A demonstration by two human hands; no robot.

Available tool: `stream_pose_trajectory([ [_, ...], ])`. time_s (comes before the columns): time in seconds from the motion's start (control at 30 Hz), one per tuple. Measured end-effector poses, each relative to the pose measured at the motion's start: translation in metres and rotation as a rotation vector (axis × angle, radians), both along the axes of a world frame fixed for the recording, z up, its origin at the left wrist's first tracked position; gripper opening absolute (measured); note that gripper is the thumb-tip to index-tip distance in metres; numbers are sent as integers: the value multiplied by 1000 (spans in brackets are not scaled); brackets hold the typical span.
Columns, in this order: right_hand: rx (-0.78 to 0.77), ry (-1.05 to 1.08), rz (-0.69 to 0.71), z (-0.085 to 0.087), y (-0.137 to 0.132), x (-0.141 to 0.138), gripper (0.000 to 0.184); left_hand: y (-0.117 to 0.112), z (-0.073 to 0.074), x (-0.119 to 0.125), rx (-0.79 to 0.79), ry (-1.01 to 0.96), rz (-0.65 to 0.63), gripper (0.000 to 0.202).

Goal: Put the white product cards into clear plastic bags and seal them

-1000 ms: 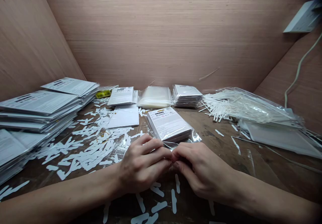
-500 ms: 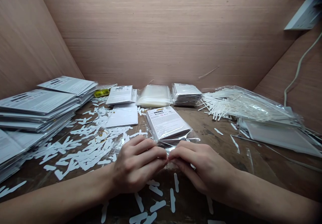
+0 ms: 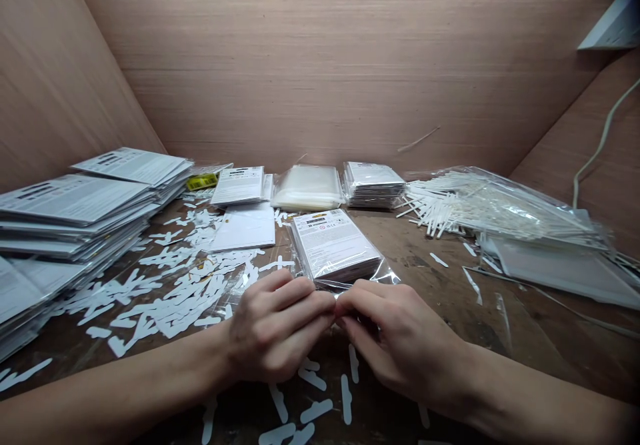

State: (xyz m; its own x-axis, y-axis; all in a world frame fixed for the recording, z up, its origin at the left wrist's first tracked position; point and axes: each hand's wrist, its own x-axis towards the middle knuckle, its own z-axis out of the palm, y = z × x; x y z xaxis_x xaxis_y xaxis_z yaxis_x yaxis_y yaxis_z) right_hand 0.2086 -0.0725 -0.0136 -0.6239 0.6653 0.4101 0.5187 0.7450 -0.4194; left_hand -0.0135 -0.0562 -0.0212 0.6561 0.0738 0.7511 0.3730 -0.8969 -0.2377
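Observation:
A clear plastic bag [image 3: 386,273] with a stack of white printed cards [image 3: 336,245] inside lies flat in the middle of the table. Its near end runs in under my fingers. My left hand [image 3: 283,325] is closed at that end, fingers bent and pressed together. Against it, tip to tip, my right hand [image 3: 395,332] pinches with thumb and forefinger. Both appear to grip the bag's near edge, though the fingertips hide most of it. Several white die-cut hanger tabs [image 3: 346,398] are scattered on the table below my hands.
Tall stacks of bagged cards [image 3: 75,198] stand at the left, beside a heap of white tabs [image 3: 195,298]. Along the back are a pile of empty clear bags [image 3: 309,188] and another card stack [image 3: 374,182]. White strips [image 3: 435,208] and plastic sleeves [image 3: 540,212] lie right.
My hands have shifted slightly right and stay closed together at the bag's near end. The camera view has moved a little; the bag still lies in place.

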Motion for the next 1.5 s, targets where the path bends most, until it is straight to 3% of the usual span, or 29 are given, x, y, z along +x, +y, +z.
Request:
stream_pose_trajectory([
  [0.17, 312, -175, -31, -5, 1, -6, 24, 1, 0, 3, -215, -35, 62, 14],
  [0.27, 358, -234, -56, -7, 3, -8, 24, 2, -2, 3, -285, -100, 74, 17],
  [0.43, 164, -246, -51, -5, 9, -3, 19, 4, -2, 1, -273, -109, 33, 16],
  [0.53, 1, -124, -13, -2, 11, 1, 12, 5, -1, 0, -234, -102, 6, 13],
  [0.63, -59, -4, 36, 0, 10, 2, 10, 4, -1, -3, -153, -69, -11, 10],
  [0.77, 0, 89, 0, 0, 5, 3, 15, 3, -2, -5, -54, 0, -22, 13],
  [0.93, 108, 137, 48, -2, 5, 8, 23, 4, -4, -8, -59, 0, -23, 10],
  [1.13, 244, 224, 27, -7, 3, 12, 12, 5, -4, -10, -99, 7, -50, 3],
  [1.3, 290, 213, 11, -8, -1, 14, 14, 4, -3, -15, -122, 0, -71, 15],
  [1.37, 225, 203, 61, -5, -2, 14, 15, 4, -1, -16, -106, 7, -76, 14],
  [1.5, -82, 240, 207, 2, -4, 15, 17, 2, 4, -17, -81, 31, -110, 13],
])
